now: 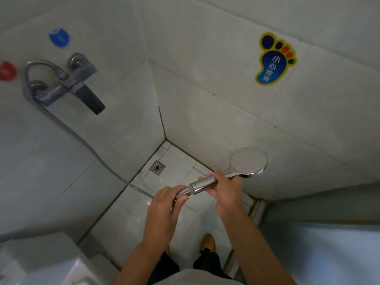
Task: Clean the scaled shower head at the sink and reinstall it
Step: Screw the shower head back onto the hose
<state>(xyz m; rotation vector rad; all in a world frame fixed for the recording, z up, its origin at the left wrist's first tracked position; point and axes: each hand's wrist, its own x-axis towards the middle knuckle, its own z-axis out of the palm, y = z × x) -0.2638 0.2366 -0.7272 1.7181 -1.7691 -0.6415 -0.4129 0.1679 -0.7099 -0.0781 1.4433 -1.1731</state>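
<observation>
The chrome shower head (248, 161) has a round pale spray face that points up towards me, out to the right. My right hand (224, 189) grips its handle just below the head. My left hand (167, 200) grips the metal nut at the hose end, where it meets the bottom of the handle. The grey hose (86, 145) runs from under my left hand up the left wall to the mixer tap (67, 83). Both hands are held over the shower floor.
A square floor drain (157, 167) sits in the tiled corner. A blue foot-shaped sticker (274, 60) is on the right wall. Blue (59, 37) and red (7, 70) round stickers flank the tap. White porcelain (41, 262) fills the lower left, a glass partition (320, 243) the lower right.
</observation>
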